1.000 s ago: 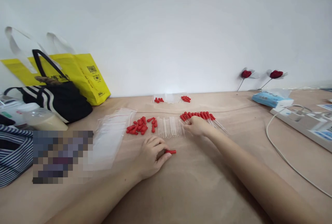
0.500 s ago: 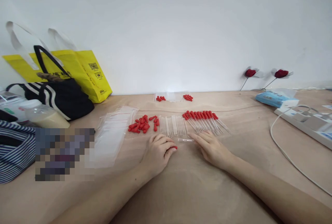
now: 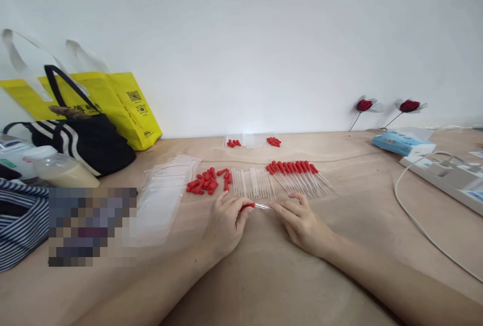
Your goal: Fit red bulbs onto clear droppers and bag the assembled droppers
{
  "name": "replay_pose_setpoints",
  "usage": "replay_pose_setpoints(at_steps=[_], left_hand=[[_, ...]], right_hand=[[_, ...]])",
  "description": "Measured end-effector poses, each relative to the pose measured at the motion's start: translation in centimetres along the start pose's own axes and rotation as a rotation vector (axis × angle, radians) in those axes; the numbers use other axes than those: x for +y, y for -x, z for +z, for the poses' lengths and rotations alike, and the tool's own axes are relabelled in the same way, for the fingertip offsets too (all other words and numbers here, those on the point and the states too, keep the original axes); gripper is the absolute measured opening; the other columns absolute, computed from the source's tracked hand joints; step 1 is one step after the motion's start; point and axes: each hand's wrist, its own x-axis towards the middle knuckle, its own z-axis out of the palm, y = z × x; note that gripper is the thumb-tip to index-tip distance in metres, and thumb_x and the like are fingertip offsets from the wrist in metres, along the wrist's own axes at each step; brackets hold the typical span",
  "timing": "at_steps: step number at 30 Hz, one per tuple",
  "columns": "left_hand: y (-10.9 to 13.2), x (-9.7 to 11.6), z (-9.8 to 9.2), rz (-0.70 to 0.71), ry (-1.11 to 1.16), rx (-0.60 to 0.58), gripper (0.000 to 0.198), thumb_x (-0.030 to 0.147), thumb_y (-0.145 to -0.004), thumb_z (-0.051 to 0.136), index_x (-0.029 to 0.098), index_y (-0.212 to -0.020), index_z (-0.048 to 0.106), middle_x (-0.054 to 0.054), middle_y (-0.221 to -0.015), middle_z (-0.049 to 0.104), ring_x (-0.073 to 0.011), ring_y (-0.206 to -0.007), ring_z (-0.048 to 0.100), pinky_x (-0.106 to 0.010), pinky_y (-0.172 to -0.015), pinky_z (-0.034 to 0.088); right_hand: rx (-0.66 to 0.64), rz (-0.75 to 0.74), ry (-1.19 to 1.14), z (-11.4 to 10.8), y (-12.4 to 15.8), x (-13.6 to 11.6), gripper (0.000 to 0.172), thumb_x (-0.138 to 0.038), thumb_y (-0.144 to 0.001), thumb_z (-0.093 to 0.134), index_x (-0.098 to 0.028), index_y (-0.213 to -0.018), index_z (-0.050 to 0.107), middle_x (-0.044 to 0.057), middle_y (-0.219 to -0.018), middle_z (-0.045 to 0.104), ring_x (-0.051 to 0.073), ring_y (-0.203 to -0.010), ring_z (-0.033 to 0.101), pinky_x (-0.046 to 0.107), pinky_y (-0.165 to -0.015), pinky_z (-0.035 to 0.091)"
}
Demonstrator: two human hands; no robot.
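Observation:
Pinched between the thumb and fingers of my left hand [image 3: 228,220] is a red rubber dropper bulb [image 3: 248,206]. My right hand [image 3: 304,221] grips a clear glass dropper tube [image 3: 263,206], whose left end meets the bulb's mouth. How far the tube sits inside the bulb I cannot tell. Beyond my hands lies a row of bare glass tubes [image 3: 253,183]. A pile of loose red bulbs [image 3: 206,182] rests left of that row. To the right, several droppers with red bulbs fitted [image 3: 298,177] lie side by side, slanting.
Clear zip bags [image 3: 162,205] lie at the left. Farther left are a yellow bag [image 3: 139,114], a black bag [image 3: 90,145] and a bottle [image 3: 68,170]. Bagged droppers [image 3: 252,141] lie near the wall. At right are a tissue pack [image 3: 400,143], a power strip [image 3: 445,177] and its cable.
My hands have come closer together. The tube has moved left and the bulb slightly up, so that they now meet end to end.

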Motion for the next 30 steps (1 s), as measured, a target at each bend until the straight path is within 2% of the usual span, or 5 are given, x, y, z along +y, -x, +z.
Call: replay_pose_setpoints(at_steps=[3, 8, 12, 18, 30], left_hand=[[0.0, 0.1, 0.0, -0.007, 0.013, 0.019, 0.016, 0.023, -0.086, 0.039, 0.020, -0.086, 0.055, 0.000, -0.080, 0.066, -0.0153, -0.077, 0.059, -0.045, -0.095, 0.028], [-0.1, 0.4, 0.0, -0.016, 0.058, 0.030, 0.019, 0.024, -0.085, 0.040, 0.020, -0.085, 0.058, -0.002, -0.078, 0.067, -0.0160, -0.075, 0.060, -0.042, -0.088, 0.035], [-0.1, 0.5, -0.1, -0.027, 0.074, 0.046, 0.019, 0.026, -0.085, 0.041, 0.019, -0.083, 0.058, -0.002, -0.076, 0.067, -0.0157, -0.074, 0.059, -0.038, -0.084, 0.038], [0.3, 0.6, -0.2, 0.055, 0.041, 0.003, 0.017, 0.024, -0.084, 0.041, 0.020, -0.081, 0.058, 0.001, -0.073, 0.065, -0.0145, -0.073, 0.058, -0.041, -0.089, 0.031], [0.6, 1.5, -0.4, 0.230, -0.049, -0.025, 0.016, 0.019, -0.083, 0.040, 0.021, -0.076, 0.055, 0.003, -0.068, 0.065, -0.0133, -0.071, 0.058, -0.040, -0.095, 0.024]], right_hand=[[-0.019, 0.009, -0.046, 0.1, 0.0, -0.1, 0.046, -0.001, -0.079, 0.032, -0.013, -0.123, 0.039, 0.008, -0.086, 0.062, 0.015, -0.076, 0.054, 0.038, -0.080, 0.037], [0.026, 0.055, -0.104, 0.3, -0.3, -0.4, 0.033, -0.012, -0.085, 0.038, -0.014, -0.116, 0.048, 0.005, -0.074, 0.059, 0.014, -0.066, 0.051, 0.032, -0.070, 0.038], [0.035, 0.048, -0.148, 0.3, -0.4, -0.7, 0.036, -0.010, -0.084, 0.037, -0.015, -0.118, 0.047, 0.003, -0.071, 0.057, 0.013, -0.063, 0.048, 0.030, -0.067, 0.036], [0.022, -0.003, -0.077, -0.4, -0.8, -0.3, 0.045, -0.002, -0.076, 0.036, -0.018, -0.116, 0.051, 0.001, -0.069, 0.057, 0.012, -0.060, 0.045, 0.031, -0.064, 0.029], [0.035, -0.016, -0.017, -0.6, -1.1, -0.8, 0.024, -0.007, -0.077, 0.037, -0.015, -0.082, 0.059, -0.002, -0.057, 0.049, 0.010, -0.053, 0.041, 0.030, -0.061, 0.022]])
